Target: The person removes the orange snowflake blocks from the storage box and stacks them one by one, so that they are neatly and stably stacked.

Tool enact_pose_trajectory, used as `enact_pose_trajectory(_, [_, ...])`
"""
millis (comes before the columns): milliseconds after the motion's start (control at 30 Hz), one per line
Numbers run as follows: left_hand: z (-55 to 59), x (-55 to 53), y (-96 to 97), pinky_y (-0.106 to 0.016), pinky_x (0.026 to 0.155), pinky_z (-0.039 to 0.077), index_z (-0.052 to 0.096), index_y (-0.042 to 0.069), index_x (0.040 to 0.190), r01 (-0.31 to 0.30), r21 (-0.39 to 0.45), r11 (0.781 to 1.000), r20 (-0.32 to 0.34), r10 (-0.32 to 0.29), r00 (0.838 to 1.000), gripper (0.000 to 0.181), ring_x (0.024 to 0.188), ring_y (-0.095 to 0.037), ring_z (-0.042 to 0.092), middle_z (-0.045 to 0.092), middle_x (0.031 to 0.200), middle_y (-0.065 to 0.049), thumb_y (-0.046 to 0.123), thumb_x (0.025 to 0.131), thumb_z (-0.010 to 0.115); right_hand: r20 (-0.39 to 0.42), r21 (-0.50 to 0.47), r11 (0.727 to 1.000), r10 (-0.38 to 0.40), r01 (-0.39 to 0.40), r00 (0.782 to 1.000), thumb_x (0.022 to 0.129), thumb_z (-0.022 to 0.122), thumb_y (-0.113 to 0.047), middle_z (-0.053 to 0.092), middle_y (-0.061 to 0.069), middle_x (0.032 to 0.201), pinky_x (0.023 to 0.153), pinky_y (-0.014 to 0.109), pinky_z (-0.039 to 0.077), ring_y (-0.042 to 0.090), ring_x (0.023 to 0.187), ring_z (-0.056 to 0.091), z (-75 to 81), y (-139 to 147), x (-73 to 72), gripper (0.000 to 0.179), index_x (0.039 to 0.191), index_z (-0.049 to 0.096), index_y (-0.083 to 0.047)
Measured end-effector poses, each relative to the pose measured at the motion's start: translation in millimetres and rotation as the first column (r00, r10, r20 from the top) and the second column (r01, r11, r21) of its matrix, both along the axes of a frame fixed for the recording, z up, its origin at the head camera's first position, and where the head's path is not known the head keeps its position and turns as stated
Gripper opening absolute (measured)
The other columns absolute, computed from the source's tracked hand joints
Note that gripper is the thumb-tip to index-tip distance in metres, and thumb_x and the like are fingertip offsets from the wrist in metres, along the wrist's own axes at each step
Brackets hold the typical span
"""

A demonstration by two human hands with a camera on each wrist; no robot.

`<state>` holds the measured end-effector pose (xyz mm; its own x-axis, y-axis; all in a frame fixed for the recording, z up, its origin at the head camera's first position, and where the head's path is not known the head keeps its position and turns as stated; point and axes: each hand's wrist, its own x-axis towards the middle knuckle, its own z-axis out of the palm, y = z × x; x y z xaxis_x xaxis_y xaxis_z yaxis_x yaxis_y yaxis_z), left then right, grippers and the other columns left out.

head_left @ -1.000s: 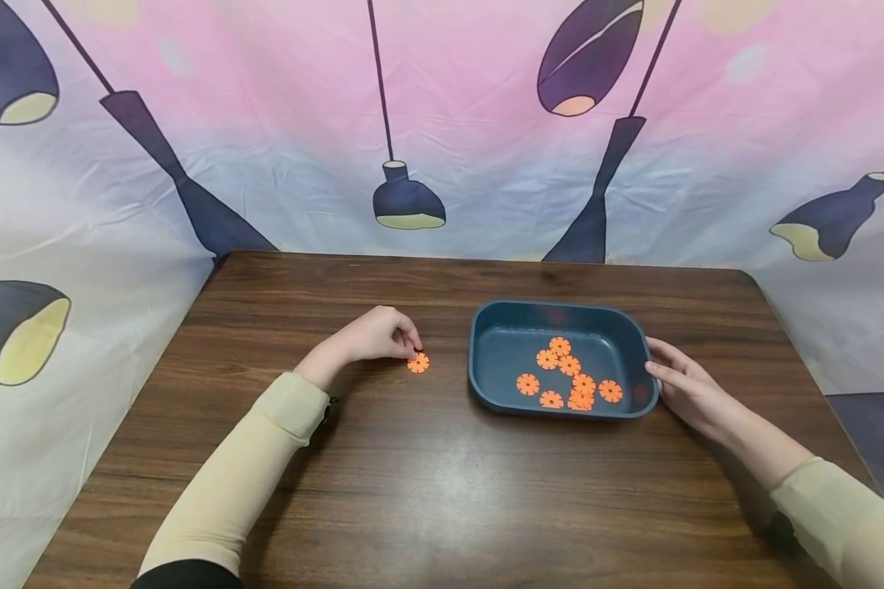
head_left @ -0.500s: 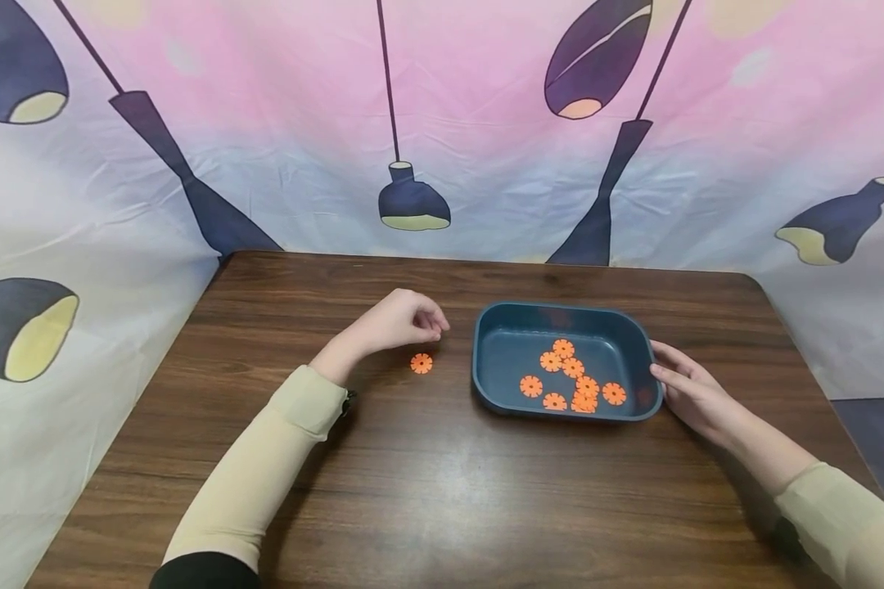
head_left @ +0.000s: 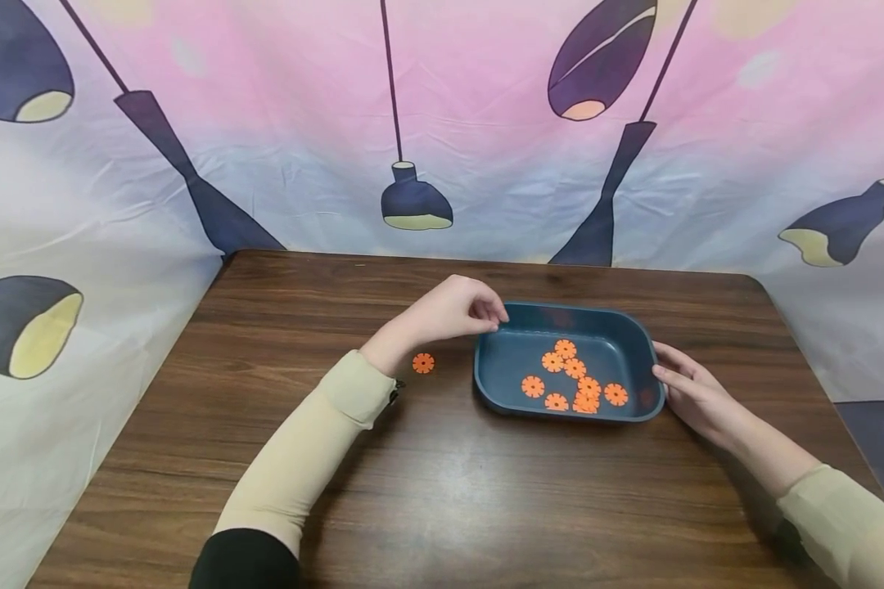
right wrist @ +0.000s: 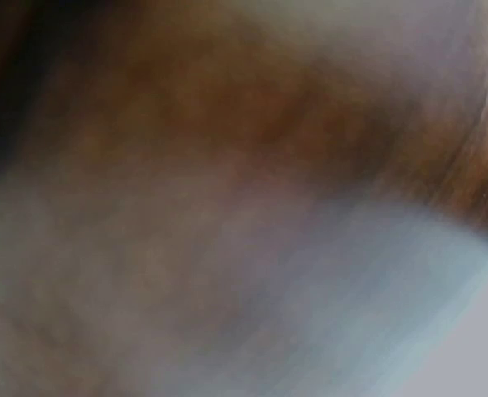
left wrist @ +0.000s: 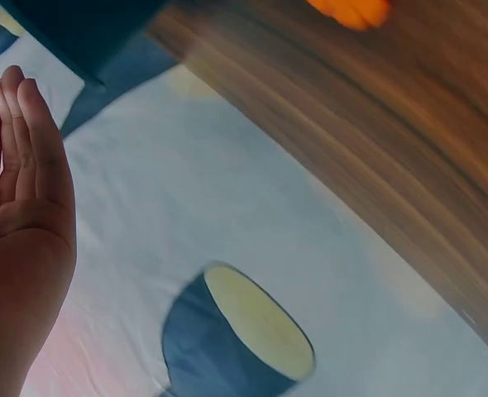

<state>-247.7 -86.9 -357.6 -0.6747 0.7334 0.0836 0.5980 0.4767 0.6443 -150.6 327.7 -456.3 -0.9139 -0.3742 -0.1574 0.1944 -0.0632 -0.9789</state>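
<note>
My left hand (head_left: pixel 460 309) is over the back left corner of the dark blue tray (head_left: pixel 489 393), fingers bent loosely towards the thumb. I see nothing between them, and in the left wrist view that hand (left wrist: pixel 25 174) shows its fingers side by side. One orange notched disc (head_left: pixel 423 363) lies flat on the table, left of the tray. Several more orange discs (head_left: pixel 534 387) lie inside the tray, some overlapping at the front right. My right hand (head_left: pixel 696 393) holds the tray's right end, thumb at the rim. The right wrist view is too blurred to show it.
The brown wooden table (head_left: pixel 442 507) carries the tray right of its middle. Behind its far edge hangs a cloth backdrop (head_left: pixel 302 123) printed with dark lamps. The tray's raised walls surround the discs.
My left hand has moved from beside the lone disc, up and rightwards to the tray's corner. The disc stays on the table. My right hand and the tray have stayed put.
</note>
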Motion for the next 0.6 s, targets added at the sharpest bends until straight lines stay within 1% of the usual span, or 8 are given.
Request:
enact_pose_trajectory(133, [-4.4, 2.1, 17.2, -0.024, 0.085, 0.06, 0.08, 0.003, 0.113, 0.048, -0.001, 0.999, 0.023, -0.048, 0.999, 0.016, 0.092, -0.016, 0.074, 0.08, 0.106, -0.008, 0.006, 0.098, 0.075, 0.005, 0.01, 1.0, -0.009, 0.009, 1.0, 0.114, 0.044, -0.013, 0.065, -0.022, 0.133, 0.098, 0.009, 0.049, -0.011, 0.122, 0.061, 0.1, 0, 0.0, 0.034, 0.139, 0.052, -0.035])
enact_pose_trajectory(267, [-10.0, 3.0, 33.0, -0.021, 0.084, 0.059, 0.08, 0.002, 0.113, 0.097, -0.033, 0.995, 0.041, -0.095, 0.995, 0.017, 0.092, -0.016, 0.074, 0.08, 0.105, -0.008, 0.006, 0.098, 0.076, 0.016, 0.014, 1.0, -0.015, 0.014, 1.0, 0.114, 0.045, -0.014, 0.066, -0.022, 0.132, 0.097, 0.009, 0.05, -0.01, 0.121, 0.062, 0.0, 1, 0.5, 0.032, 0.138, 0.052, -0.036])
enact_pose_trajectory(333, [-12.9, 3.2, 39.8, -0.021, 0.083, 0.058, 0.08, 0.002, 0.114, 0.116, -0.054, 0.992, 0.063, -0.113, 0.992, 0.017, 0.093, -0.016, 0.074, 0.08, 0.105, -0.008, 0.006, 0.098, 0.076, 0.016, 0.012, 1.0, -0.013, 0.013, 1.0, 0.114, 0.045, -0.015, 0.067, -0.022, 0.132, 0.097, 0.009, 0.05, -0.01, 0.121, 0.062, -0.4, 1, 0.6, 0.033, 0.137, 0.053, -0.036])
enact_pose_trajectory(500, [-19.6, 3.8, 52.4, -0.019, 0.083, 0.057, 0.079, 0.001, 0.114, 0.164, -0.103, 0.981, 0.105, -0.153, 0.983, 0.018, 0.094, -0.016, 0.073, 0.08, 0.108, -0.009, 0.004, 0.097, 0.076, -0.013, -0.035, 0.999, 0.009, -0.009, 1.0, 0.114, 0.043, -0.011, 0.067, -0.019, 0.133, 0.098, 0.011, 0.051, -0.007, 0.121, 0.063, -2.0, 0, 0.7, 0.037, 0.139, 0.055, -0.035])
enact_pose_trajectory(600, [-23.9, 4.1, 57.3, -0.018, 0.084, 0.056, 0.078, 0.001, 0.116, 0.19, -0.129, 0.973, 0.114, -0.176, 0.978, 0.02, 0.096, -0.018, 0.073, 0.079, 0.107, -0.01, 0.004, 0.097, 0.076, -0.032, -0.065, 0.998, 0.022, -0.024, 0.999, 0.114, 0.042, -0.009, 0.066, -0.018, 0.134, 0.099, 0.012, 0.052, -0.006, 0.121, 0.063, -2.7, -1, 0.1, 0.039, 0.14, 0.056, -0.034])
